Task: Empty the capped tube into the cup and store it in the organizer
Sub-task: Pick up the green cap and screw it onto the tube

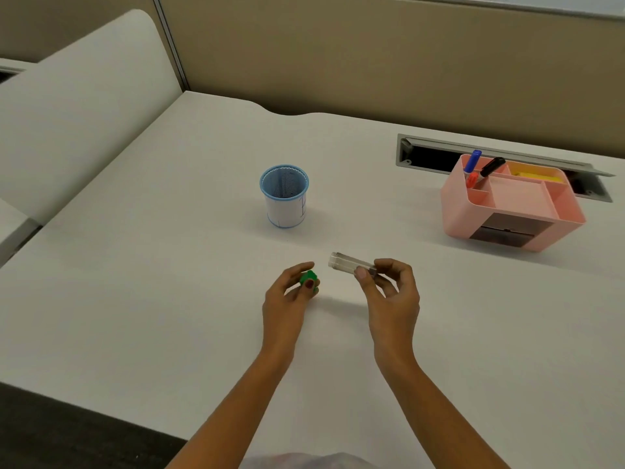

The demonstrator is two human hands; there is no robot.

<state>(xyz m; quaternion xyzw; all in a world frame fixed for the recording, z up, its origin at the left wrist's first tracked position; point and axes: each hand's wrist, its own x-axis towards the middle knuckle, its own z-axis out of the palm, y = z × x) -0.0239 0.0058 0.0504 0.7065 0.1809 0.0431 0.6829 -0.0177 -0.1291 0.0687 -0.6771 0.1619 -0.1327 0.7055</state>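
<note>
My right hand [389,289] pinches the closed end of a clear plastic tube [348,263], which lies nearly level with its open threaded mouth pointing left. The tube's green cap [308,277] is off and sits between the fingertips of my left hand [287,296], a short gap left of the tube's mouth. I cannot tell what is inside the tube. A blue mesh cup [284,195] with a white paper wrap stands upright farther back, beyond both hands. The pink organizer [507,204] sits at the right rear of the table.
The organizer holds a blue marker [472,161], a black marker [492,166], a red marker [471,179] and something yellow [537,177] in a back compartment. A cable slot [426,157] opens in the white table [169,282] behind it. Beige partitions border the far side.
</note>
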